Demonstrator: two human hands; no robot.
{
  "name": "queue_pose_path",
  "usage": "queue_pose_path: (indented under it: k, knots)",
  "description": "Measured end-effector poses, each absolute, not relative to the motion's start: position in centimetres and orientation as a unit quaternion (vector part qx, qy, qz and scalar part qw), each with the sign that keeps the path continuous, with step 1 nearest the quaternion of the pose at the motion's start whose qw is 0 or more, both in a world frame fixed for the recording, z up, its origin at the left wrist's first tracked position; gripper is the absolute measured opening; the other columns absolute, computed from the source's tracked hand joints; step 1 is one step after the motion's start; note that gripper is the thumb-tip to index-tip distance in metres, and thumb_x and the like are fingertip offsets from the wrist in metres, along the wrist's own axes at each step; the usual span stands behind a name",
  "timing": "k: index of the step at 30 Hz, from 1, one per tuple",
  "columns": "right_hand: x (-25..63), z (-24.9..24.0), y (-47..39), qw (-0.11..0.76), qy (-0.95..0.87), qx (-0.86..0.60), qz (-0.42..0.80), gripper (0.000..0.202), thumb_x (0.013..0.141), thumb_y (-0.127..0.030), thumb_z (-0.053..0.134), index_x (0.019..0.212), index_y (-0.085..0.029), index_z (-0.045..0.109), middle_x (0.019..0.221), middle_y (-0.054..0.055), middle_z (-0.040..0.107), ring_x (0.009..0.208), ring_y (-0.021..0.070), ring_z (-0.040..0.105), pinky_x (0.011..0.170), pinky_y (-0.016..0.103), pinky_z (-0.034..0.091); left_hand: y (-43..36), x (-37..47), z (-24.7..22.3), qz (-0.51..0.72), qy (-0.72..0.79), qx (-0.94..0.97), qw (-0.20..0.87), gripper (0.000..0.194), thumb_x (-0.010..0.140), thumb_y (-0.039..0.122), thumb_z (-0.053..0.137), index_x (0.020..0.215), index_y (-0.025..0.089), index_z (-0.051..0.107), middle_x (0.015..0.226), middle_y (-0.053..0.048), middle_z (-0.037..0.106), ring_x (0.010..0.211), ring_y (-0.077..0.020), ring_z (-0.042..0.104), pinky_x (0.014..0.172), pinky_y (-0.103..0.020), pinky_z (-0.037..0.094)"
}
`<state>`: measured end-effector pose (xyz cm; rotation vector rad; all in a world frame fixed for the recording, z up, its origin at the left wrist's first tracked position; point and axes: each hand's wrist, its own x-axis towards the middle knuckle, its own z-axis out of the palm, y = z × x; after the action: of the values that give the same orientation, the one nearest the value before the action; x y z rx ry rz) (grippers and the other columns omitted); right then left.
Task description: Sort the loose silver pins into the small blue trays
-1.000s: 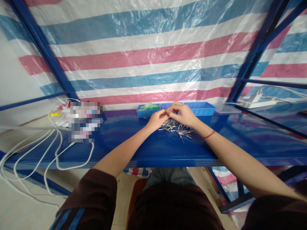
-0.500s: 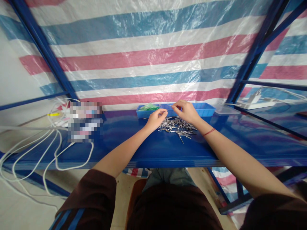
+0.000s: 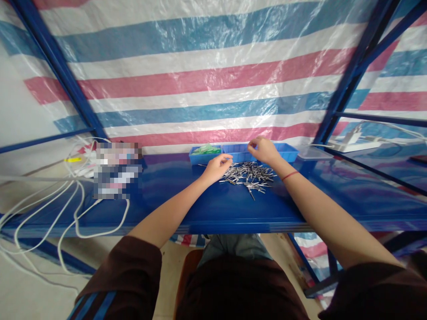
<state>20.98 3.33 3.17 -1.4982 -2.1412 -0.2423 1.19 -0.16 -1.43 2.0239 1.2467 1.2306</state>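
Observation:
Many thin silver metal pins, which look like blind rivets (image 3: 251, 172), lie in a loose pile on the blue table (image 3: 160, 204). Beside the pile's left edge is my left hand (image 3: 217, 168), thumb and fingers curled towards each other; anything between them is too small to make out. My right hand (image 3: 263, 150) is over the blue divided tray (image 3: 238, 155) behind the pile. Its fingers are bent into a pinch, and no pin shows at the tips. Green packets (image 3: 207, 150) fill the tray's left compartment.
A clear plastic lid or shallow box (image 3: 315, 153) lies right of the tray. Farther right is a white power strip (image 3: 355, 143). White cables (image 3: 78, 209) loop over the table's left side, next to a blurred-out item (image 3: 116, 171). Blue metal posts stand at both sides.
My right hand has moved right along the tray; the thin pin seen at its fingertips before no longer shows. My left hand has barely moved, its fingertips slightly farther apart.

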Motion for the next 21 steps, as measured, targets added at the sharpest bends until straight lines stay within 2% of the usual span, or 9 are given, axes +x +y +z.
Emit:
queue_pose_path:
  k: [4,8,14,21]
  knots:
    - [22.0,4.4,1.4,0.108,-0.877,-0.464,0.066,0.024,0.073,-0.022,0.05,0.085,-0.014,0.07,0.083,0.004,0.069,0.075,0.0155,0.059,0.069,0.022,0.042,-0.1,1.2,-1.6,0.436,0.447,0.746,0.23,0.026,0.082,0.028,0.052,0.101,0.015,0.062,0.082,-0.004,0.066,0.069,-0.0118,0.059,0.071,-0.025,0.047]
    - [22.6,4.3,0.7,0.0,-0.875,-0.463,0.142,0.023,0.068,-0.023,0.054,0.082,-0.014,0.071,0.078,0.003,0.069,0.072,0.0154,0.06,0.063,0.022,0.042,0.0,1.2,-1.7,0.431,0.45,0.747,0.231,0.026,0.081,0.029,0.052,0.102,0.015,0.062,0.083,-0.004,0.067,0.069,-0.0121,0.06,0.071,-0.025,0.047]
    - [21.8,3.8,0.5,-0.042,-0.856,-0.5,0.126,0.023,0.063,-0.021,0.06,0.081,-0.013,0.071,0.082,0.007,0.07,0.074,0.017,0.062,0.061,0.022,0.042,-0.1,1.2,-1.8,0.428,0.442,0.755,0.226,0.025,0.081,0.027,0.051,0.1,0.015,0.063,0.084,-0.005,0.067,0.074,-0.0133,0.061,0.075,-0.026,0.047]
    - [20.6,3.7,-0.2,-0.061,-0.854,-0.512,0.067,0.023,0.066,-0.017,0.057,0.083,-0.011,0.071,0.083,0.01,0.07,0.074,0.0185,0.062,0.061,0.024,0.042,-0.1,1.3,-1.7,0.425,0.436,0.759,0.228,0.024,0.081,0.027,0.051,0.099,0.015,0.063,0.083,-0.005,0.067,0.076,-0.0138,0.061,0.076,-0.027,0.047]
